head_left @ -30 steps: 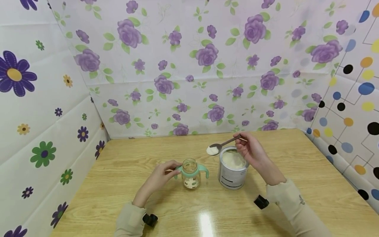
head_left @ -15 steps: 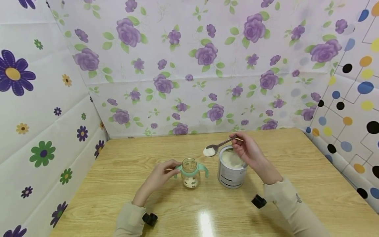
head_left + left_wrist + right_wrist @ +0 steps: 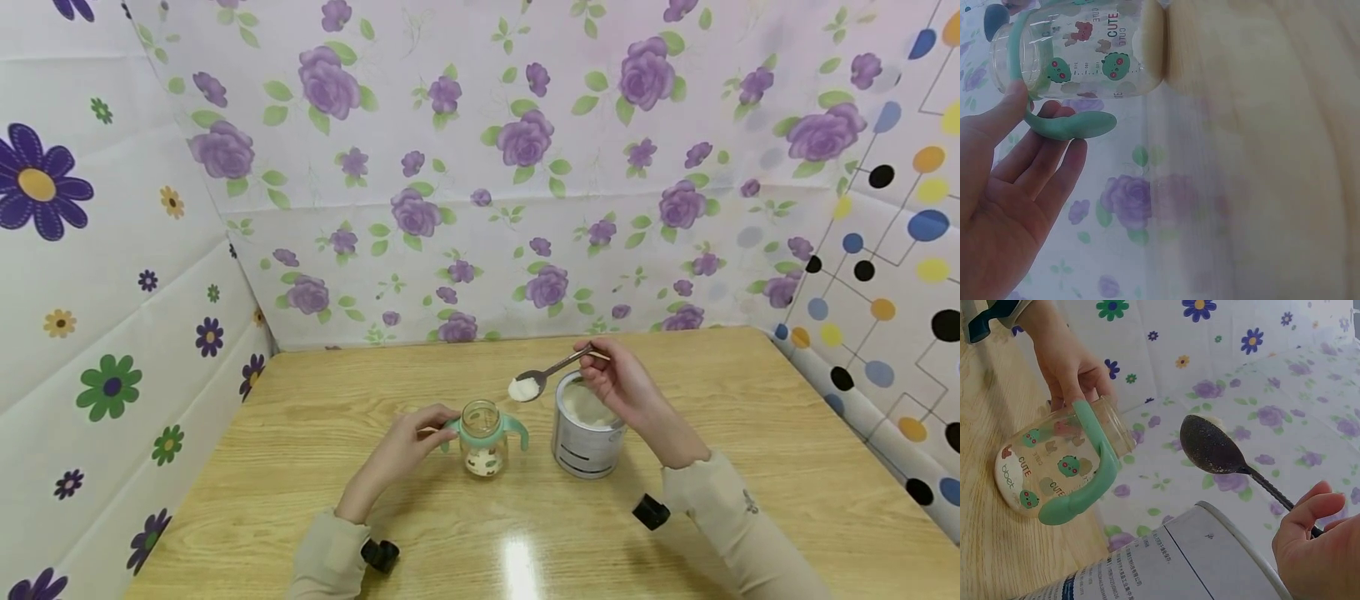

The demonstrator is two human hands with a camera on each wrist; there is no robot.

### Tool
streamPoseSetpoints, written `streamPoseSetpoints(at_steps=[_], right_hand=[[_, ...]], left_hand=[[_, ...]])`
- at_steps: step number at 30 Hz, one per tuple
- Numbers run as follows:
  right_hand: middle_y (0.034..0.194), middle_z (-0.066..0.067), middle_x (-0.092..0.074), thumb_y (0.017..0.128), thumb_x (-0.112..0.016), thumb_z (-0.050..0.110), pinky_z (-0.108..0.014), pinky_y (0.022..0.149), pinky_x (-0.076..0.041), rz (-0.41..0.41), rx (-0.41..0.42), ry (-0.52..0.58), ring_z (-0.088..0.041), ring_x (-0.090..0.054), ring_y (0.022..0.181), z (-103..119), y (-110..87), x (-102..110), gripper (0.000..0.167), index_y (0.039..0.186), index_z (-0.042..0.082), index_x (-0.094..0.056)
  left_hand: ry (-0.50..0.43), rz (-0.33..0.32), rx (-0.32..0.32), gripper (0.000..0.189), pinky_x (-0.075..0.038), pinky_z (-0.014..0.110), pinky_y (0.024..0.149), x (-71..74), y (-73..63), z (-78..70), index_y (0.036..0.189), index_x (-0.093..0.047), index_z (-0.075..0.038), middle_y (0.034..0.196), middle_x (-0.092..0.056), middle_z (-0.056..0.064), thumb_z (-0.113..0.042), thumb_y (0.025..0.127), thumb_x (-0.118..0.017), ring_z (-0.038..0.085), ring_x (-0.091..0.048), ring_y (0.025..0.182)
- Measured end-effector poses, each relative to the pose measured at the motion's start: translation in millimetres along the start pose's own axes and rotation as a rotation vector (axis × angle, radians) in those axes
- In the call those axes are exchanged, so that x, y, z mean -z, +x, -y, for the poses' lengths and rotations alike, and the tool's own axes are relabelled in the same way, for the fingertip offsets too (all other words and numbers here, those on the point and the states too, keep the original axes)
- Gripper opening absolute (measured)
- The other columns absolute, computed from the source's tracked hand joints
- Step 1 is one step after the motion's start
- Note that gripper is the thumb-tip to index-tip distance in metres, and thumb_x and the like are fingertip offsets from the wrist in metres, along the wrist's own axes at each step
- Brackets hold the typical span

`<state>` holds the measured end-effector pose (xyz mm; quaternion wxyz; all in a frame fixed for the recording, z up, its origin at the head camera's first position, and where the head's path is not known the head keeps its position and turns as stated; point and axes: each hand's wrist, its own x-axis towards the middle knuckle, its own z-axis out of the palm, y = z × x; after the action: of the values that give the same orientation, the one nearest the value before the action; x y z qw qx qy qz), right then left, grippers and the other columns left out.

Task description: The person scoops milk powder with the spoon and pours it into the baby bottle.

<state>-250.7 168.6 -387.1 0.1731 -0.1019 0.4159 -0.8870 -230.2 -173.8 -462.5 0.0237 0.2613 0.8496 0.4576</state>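
My left hand [image 3: 411,443] holds the left green handle [image 3: 1072,125] of a clear baby bottle [image 3: 482,457] between thumb and fingers. The bottle stands upright and uncapped on the table, printed with small cartoon figures, with some white powder at its bottom. My right hand [image 3: 624,387] pinches the end of a dark spoon [image 3: 1213,445] heaped with white powder [image 3: 523,388]. The spoon's bowl is in the air between the bottle and an open tin [image 3: 587,454] of pale powder. My right hand is over the tin's far right rim.
The wooden table [image 3: 300,467] runs back to a cloth wall [image 3: 480,250] with purple flowers. Patterned cloths also close off the left and right sides. Both wrists wear a small black camera [image 3: 651,512].
My right hand has carried the loaded spoon a little to the left, away from over the tin and nearer the bottle. The left hand and bottle stay in place.
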Motion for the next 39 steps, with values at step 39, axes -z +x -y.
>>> streamPoseSetpoints(at_steps=[39], right_hand=[[0.068,0.002,-0.065,0.108,-0.028,0.019,-0.012,0.05,-0.041,0.026,-0.061,-0.04,-0.004,-0.056,0.057,-11.2,5.8,-14.5,0.043,0.093,0.008,-0.066]], left_hand=[[0.004,-0.005,0.025,0.027,-0.059,0.04,0.086,2.3,-3.2,-19.4,0.122,-0.064,-0.006,0.109,-0.069,0.014,-0.01,0.096,-0.059,0.031,-0.066,0.099]])
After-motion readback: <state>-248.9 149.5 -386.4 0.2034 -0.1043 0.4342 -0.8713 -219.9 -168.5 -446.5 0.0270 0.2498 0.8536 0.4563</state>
